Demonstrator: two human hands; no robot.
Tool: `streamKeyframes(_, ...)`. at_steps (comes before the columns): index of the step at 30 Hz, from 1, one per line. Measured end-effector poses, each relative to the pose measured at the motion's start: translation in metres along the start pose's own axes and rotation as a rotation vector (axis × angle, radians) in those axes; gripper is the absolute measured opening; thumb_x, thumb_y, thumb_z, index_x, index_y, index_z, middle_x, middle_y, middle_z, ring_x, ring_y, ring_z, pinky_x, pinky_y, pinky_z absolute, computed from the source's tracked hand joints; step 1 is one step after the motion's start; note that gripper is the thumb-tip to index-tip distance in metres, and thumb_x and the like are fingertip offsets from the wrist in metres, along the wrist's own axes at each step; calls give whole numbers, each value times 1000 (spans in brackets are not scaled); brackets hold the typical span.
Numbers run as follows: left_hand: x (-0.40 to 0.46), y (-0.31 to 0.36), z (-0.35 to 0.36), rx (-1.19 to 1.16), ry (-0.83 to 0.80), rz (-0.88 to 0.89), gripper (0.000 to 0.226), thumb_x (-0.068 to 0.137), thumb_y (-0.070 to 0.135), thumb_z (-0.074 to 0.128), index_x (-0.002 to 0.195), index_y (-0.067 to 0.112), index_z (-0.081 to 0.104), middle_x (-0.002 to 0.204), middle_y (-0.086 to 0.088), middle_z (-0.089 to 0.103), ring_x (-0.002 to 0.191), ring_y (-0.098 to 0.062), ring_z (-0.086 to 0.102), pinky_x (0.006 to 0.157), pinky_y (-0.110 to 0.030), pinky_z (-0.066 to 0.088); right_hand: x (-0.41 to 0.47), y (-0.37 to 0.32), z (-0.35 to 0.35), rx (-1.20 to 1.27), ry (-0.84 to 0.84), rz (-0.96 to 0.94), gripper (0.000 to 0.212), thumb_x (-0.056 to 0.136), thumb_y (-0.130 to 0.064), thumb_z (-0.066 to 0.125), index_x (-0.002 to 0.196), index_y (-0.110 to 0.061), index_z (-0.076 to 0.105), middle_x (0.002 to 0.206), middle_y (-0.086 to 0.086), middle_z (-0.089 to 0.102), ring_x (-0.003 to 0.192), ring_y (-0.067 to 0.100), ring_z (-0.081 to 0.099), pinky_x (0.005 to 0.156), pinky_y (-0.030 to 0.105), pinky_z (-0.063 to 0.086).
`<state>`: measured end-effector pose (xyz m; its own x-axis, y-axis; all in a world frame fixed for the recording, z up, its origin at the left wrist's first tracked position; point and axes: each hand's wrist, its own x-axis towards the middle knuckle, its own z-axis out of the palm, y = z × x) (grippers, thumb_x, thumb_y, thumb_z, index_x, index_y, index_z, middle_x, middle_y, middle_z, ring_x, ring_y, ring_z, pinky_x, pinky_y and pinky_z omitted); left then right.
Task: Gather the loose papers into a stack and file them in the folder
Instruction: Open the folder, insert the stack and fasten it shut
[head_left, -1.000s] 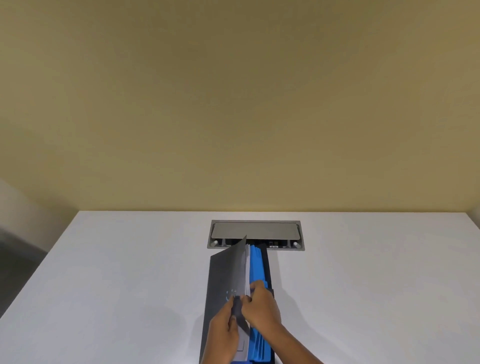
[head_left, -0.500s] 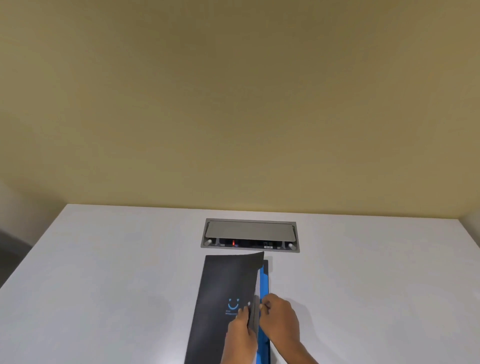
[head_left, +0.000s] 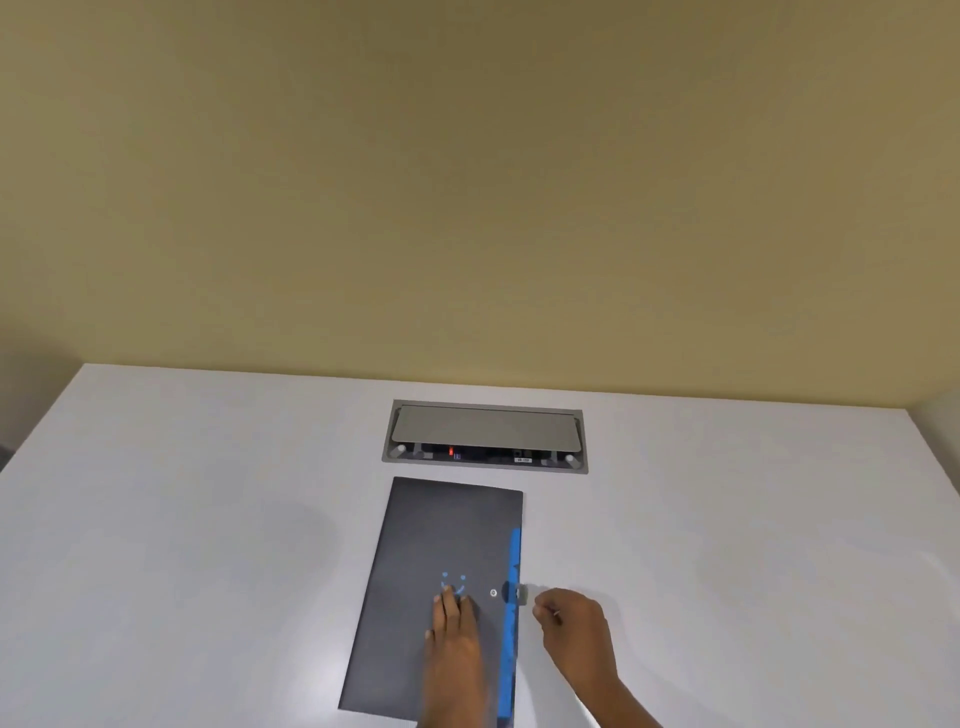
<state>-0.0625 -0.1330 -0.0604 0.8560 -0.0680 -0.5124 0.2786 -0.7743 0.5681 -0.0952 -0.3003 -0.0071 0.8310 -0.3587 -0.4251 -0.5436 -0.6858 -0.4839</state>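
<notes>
Lying flat and closed on the white tabletop (head_left: 208, 519), the dark grey folder (head_left: 441, 545) runs its long axis from the near edge toward the far edge, its far short end just short of the recessed socket box (head_left: 485, 436). A blue strip (head_left: 513, 623) shows along its right edge. Left hand (head_left: 454, 639) rests palm-down on the cover, fingers (head_left: 449, 605) extended flat, grasping nothing. Right hand (head_left: 574, 629) sits beside the right edge, fingers loosely curled near a small grey tab (head_left: 521, 594); contact with it cannot be told.

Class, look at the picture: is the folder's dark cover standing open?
No, the folder lies closed and flat on the table, with the left hand pressing on its cover.
</notes>
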Motion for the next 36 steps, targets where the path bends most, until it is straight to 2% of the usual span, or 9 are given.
streamKeyframes(2,5,-16,-14,32,15,-6,85,103,28,58,168,17,5,177,-12,-8,164,-31,-6,132,-46,15,5,-8,7,-8,11,-53,13,99,-24,73,105,-19,83,102,-6,80,87,10,72,73,-3,38)
streamKeyframes(4,10,-30,-29,41,8,-26,84,104,37,55,168,19,5,176,-13,-9,164,-34,-7,131,-50,13,10,-14,14,-28,-6,-111,20,102,-26,68,115,-19,81,112,-4,79,98,13,74,82,3,44)
streamKeyframes(8,11,-50,-44,104,1,-28,86,103,46,52,168,21,2,176,-14,-10,164,-35,-7,131,-52,14,19,-26,27,-103,-66,-181,27,106,-29,58,124,-22,77,122,-4,76,107,14,72,94,18,53)
streamKeyframes(12,4,-55,-44,177,-10,-4,87,104,46,52,168,21,-2,176,-13,-12,164,-33,-8,133,-50,11,27,-31,37,-186,-107,-231,26,106,-27,57,122,-25,77,123,-4,74,108,15,73,96,21,57)
streamKeyframes(20,-11,-58,-40,407,5,-5,87,104,44,52,168,21,-2,176,-14,-11,164,-34,-8,133,-52,11,40,-38,53,-265,-151,-166,26,104,-32,63,122,-15,72,117,4,77,102,20,76,98,20,57)
streamKeyframes(24,-19,-59,-39,485,17,-10,87,105,44,51,168,20,-3,176,-14,-12,163,-35,-10,133,-52,8,43,-42,59,-295,-148,-158,29,105,-28,61,129,-13,68,122,5,76,108,22,75,100,23,56)
streamKeyframes(31,-23,-56,-40,517,11,-33,88,104,46,52,168,20,-2,176,-14,-13,163,-34,-10,133,-52,10,43,-47,65,-280,-150,-123,32,106,-27,59,135,-14,63,130,6,72,114,21,73,105,25,54)
streamKeyframes(36,-24,-56,-44,488,41,-4,87,100,47,59,168,22,10,177,-11,-1,164,-32,2,132,-48,18,42,-47,63,-247,-134,-97,31,106,-28,61,134,-14,64,129,5,73,112,22,73,104,24,54)
